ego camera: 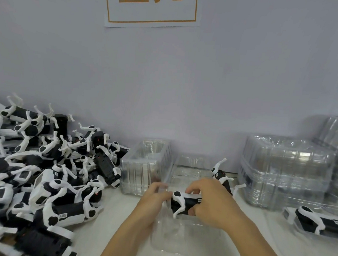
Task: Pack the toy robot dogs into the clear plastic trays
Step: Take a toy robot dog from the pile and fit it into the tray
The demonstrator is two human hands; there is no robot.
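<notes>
Clear plastic fills much of the right of the frame: tall stacks of nested trays [286, 173] stand on the white desk [116, 220] at centre right and run off the right edge. Just left of centre, against the pale wall [187, 89], another short stack of trays [146, 166] stands beside a heap of toy robot dogs [45, 168] that covers the whole lower left of the frame, legs pointing every way. A white paper sign [153, 5] with an orange border and orange characters hangs on the wall at top centre. One packed tray [318, 222], with a dog lying inside it, rests at the right edge, below the tall stacks. Behind the hands a further dog [222, 177] stands tilted, one white leg raised, partly hidden by the right hand.

In the lower middle of the frame an open tray [185, 240] lies on the desk, its walls hard to trace because of glare. Over its far end the toy robot dog [184, 202] is held on its side: a black body with white hip and shoulder pieces, a black round spot on the white joint, a bent white leg hanging down and a small label on its flank. The right hand [210, 204] grips the dog's body from above, fingers curled round it. The left hand [154, 197] sits at the dog's left end, its fingers bent and touching the white joint; blur hides whether they pinch it or the tray edge behind.
</notes>
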